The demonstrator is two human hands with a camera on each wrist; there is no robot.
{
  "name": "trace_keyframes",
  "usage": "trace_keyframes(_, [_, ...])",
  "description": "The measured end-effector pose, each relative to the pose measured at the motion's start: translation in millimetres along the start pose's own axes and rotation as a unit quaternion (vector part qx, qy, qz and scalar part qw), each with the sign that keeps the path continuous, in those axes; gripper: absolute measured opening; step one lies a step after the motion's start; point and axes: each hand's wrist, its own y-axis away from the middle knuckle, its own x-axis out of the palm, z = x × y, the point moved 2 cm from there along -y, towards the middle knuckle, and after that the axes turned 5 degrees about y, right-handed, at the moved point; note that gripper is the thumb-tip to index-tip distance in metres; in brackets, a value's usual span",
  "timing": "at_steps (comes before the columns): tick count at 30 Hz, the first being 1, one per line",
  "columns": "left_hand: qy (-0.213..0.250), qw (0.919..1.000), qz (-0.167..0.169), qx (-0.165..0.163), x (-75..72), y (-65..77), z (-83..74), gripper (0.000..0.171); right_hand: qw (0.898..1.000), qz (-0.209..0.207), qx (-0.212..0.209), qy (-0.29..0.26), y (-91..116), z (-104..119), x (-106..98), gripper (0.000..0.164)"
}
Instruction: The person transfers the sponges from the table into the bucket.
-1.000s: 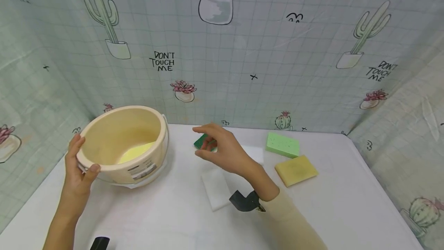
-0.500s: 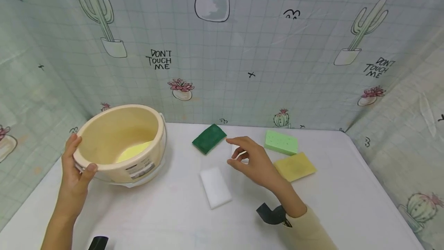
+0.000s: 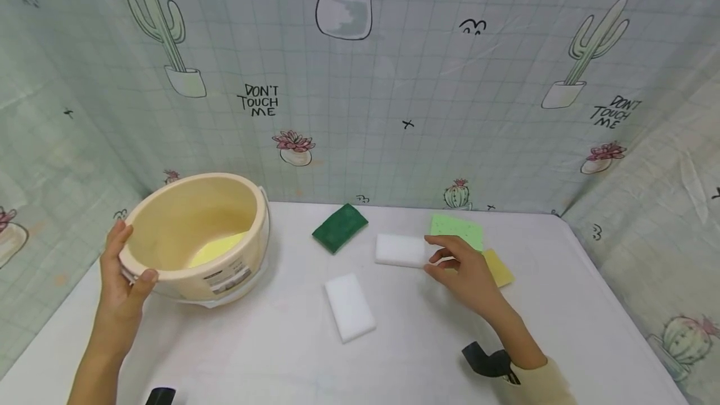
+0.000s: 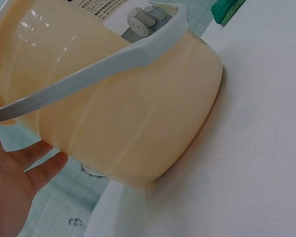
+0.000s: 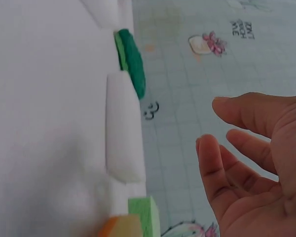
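Your left hand (image 3: 125, 280) grips the rim of the cream bucket (image 3: 185, 286), which has a yellow piece (image 3: 218, 247) inside. Well right of the bucket, your right hand (image 3: 465, 275) hovers, fingers loosely parted, near a light green sponge (image 3: 454, 229) and a yellow sponge (image 3: 498, 267). Nearer the bucket lie a dark green pad (image 3: 340, 228) and two white blocks (image 3: 350, 308).

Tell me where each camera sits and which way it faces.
Head: worn on the head, facing forward-down; shows bucket, left hand, right hand.
Left wrist: on that wrist, facing the bucket's side; left hand shows partly.
Right wrist: on that wrist, facing across the table; right hand shows.
Head and right wrist share the dark green sponge.
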Motion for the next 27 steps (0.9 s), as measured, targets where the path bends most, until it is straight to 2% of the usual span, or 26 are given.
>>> trace_keyframes(5, [-0.011, 0.9999, 0.003, 0.001, 1.7, 0.5, 0.5, 0.068, 0.999, -0.019, 0.025, 0.021, 12.8, -21.2, -14.5, 0.046])
trace_keyframes(14, [-0.044, 0.9989, 0.009, 0.012, 2.9, 0.2, 1.1, 0.066, 0.993, -0.064, 0.031, 0.095, 35.2, -52.6, -38.0, 0.046])
trace_keyframes(22, [-0.036, 0.9993, 0.008, 0.009, 3.2, 0.9, 1.6, 0.067, 0.984, -0.103, 0.063, 0.130, 49.6, -76.2, -51.0, 0.044])
trace_keyframes(27, [-0.018, 0.9998, -0.001, 0.006, 1.3, 1.5, 1.1, 0.067, 0.980, -0.102, 0.097, 0.138, 48.7, -87.1, -55.5, 0.046])
